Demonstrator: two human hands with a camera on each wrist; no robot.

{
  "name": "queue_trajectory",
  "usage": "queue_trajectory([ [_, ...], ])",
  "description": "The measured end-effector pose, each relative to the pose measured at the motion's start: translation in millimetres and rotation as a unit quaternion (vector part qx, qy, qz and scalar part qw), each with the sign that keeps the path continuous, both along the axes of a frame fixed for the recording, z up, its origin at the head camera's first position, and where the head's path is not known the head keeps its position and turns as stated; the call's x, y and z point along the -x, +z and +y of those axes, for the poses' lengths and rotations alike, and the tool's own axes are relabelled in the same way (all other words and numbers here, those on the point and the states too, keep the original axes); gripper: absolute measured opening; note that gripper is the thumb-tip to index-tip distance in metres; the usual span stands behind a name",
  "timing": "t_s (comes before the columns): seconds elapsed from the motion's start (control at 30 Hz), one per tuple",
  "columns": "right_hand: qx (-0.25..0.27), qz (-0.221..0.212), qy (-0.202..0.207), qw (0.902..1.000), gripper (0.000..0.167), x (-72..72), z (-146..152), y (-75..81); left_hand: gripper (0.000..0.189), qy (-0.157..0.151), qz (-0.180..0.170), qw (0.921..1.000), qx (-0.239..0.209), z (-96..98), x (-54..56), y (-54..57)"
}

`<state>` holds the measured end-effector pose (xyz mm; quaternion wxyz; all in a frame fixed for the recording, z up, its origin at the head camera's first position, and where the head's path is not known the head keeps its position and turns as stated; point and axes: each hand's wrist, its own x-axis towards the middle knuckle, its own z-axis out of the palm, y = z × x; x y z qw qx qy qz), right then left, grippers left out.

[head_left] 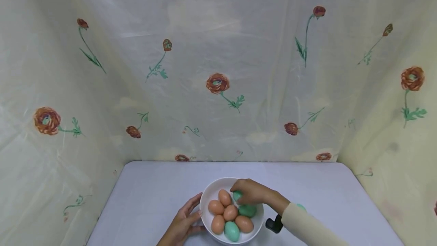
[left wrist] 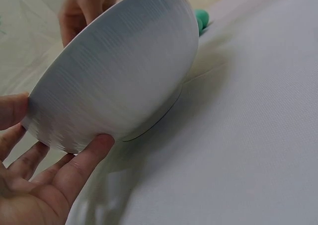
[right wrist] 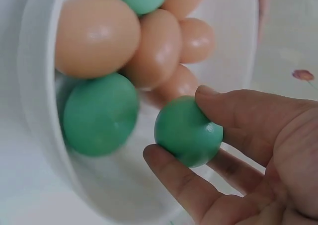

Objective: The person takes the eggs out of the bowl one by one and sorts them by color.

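Note:
A white bowl [head_left: 258,221] holds several brown eggs [head_left: 230,212] and green eggs [head_left: 232,231]. My left hand [head_left: 186,221] holds the bowl's left side, the thumb at its rim and other fingers spread against the outer wall [left wrist: 119,61]. Over the far right part of the bowl, my right hand [head_left: 253,192] pinches a green egg [right wrist: 188,130] between thumb and fingertips. That egg is inside the rim, close to the brown ones; whether it touches the bowl's bottom I cannot tell. Another green egg [right wrist: 102,115] lies against the wall nearby.
On the white table [head_left: 153,185], right of the bowl, a green egg [head_left: 301,207] shows partly behind the right sleeve [head_left: 307,225]. A black device [head_left: 274,224] sits at the right wrist. Flower-printed curtains [head_left: 218,48] enclose the back and sides.

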<state>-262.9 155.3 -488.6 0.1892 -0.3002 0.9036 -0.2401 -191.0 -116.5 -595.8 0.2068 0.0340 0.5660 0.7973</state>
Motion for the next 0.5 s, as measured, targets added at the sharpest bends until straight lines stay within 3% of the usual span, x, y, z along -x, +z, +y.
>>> queue_trajectory([
  [0.17,0.018,0.001,0.001,0.9998,0.037,-5.7,18,16.7,0.067,0.001,0.002,1.0,0.006,-0.8,-3.2,-1.2],
  [0.3,0.036,-0.014,-0.025,0.9989,0.039,-10.8,38,32.6,0.067,-0.002,0.003,1.0,0.007,-1.2,-5.2,-1.6],
  [0.5,0.036,0.029,-0.064,0.9969,0.041,-17.8,80,44.6,0.066,0.002,-0.001,0.9999,0.011,0.8,-2.8,1.0],
])
